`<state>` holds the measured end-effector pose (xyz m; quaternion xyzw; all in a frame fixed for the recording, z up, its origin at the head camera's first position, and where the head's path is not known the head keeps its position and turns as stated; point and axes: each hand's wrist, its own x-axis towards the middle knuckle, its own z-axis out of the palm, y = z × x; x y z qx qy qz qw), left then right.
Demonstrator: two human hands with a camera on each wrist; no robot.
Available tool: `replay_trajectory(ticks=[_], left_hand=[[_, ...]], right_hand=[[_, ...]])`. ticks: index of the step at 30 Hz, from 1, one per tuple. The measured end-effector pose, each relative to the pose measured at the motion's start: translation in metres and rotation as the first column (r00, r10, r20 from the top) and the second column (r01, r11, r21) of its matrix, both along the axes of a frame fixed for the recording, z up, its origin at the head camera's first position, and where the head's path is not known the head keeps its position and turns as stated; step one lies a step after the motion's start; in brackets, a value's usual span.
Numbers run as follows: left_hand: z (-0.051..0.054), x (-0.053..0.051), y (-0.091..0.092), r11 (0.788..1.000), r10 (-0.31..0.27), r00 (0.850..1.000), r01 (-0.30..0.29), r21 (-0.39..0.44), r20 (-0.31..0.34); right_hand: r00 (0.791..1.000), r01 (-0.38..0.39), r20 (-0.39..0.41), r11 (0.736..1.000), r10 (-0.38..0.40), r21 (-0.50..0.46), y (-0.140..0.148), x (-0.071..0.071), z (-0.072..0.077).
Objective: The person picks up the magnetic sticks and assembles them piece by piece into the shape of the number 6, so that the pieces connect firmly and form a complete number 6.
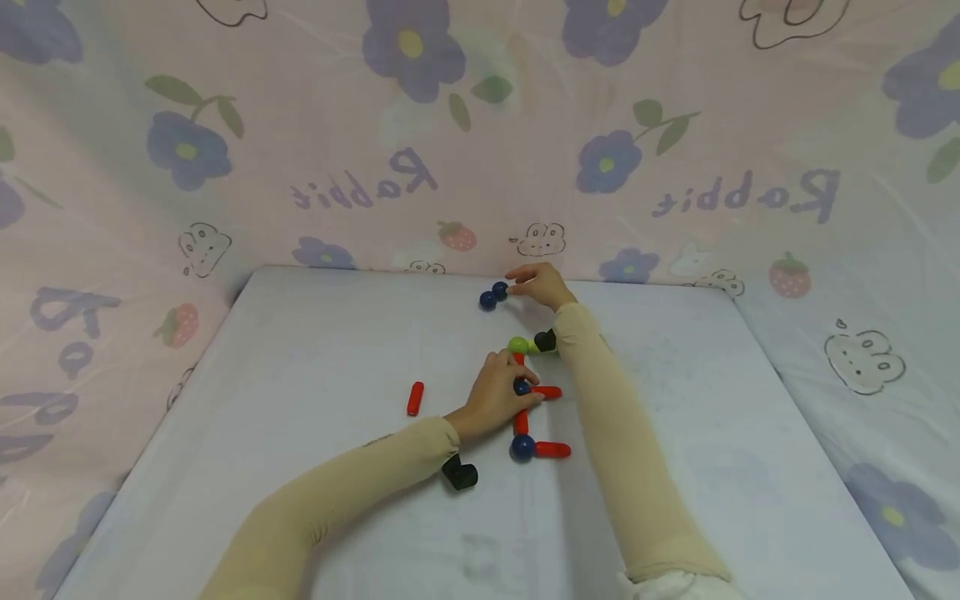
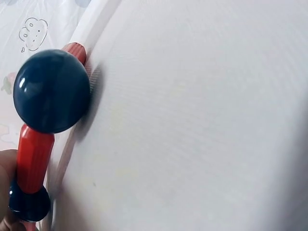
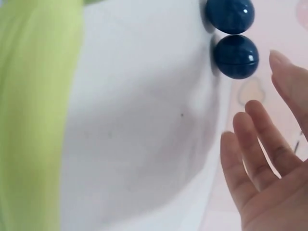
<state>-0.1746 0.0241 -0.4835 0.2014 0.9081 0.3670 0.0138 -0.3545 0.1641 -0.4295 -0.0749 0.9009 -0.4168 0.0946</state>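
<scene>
We held a rod-and-ball chain (image 1: 521,423) and hovered beside two dark blue balls (image 1: 488,301).
Head view: our left hand (image 1: 492,392) had a narrow grip on the chain's middle ball (image 1: 521,387), on the bench (image 1: 337,350); our right hand (image 1: 543,286) was near the two balls by its far edge. Left wrist: the end ball (image 2: 52,91) and red rod (image 2: 34,156) seemed stiff and light, best held at a joint. Right wrist: our grip stood wide, apart from those probably slippery balls, best pinched across their middles.
</scene>
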Motion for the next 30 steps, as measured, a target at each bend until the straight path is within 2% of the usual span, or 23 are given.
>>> replay_trajectory(ticks=[6,14,23,26,30], left_hand=[[-0.001,-0.001,0.000,1.000,0.001,0.999,-0.001,-0.009,-0.047],[0.000,-0.001,0.000,1.000,-0.006,0.997,0.005,-0.014,-0.074],[0.000,0.000,0.000,1.000,0.009,0.999,-0.009,0.000,-0.049],[-0.001,0.000,0.000,1.000,0.010,0.999,-0.009,0.010,-0.031],[-0.003,0.000,-0.001,1.000,0.014,1.000,-0.013,0.023,-0.012]], right_hand=[[0.999,0.023,0.038,0.999,-0.022,-0.027,-0.011,-0.005,-0.008],[1.000,0.006,0.017,0.997,-0.007,0.072,-0.021,0.000,-0.006],[1.000,0.004,-0.009,0.991,-0.003,0.136,-0.016,-0.002,-0.004],[1.000,0.004,-0.004,0.989,-0.003,0.146,-0.011,-0.002,0.000],[0.999,-0.020,-0.038,0.989,0.025,0.144,-0.004,0.004,0.012]])
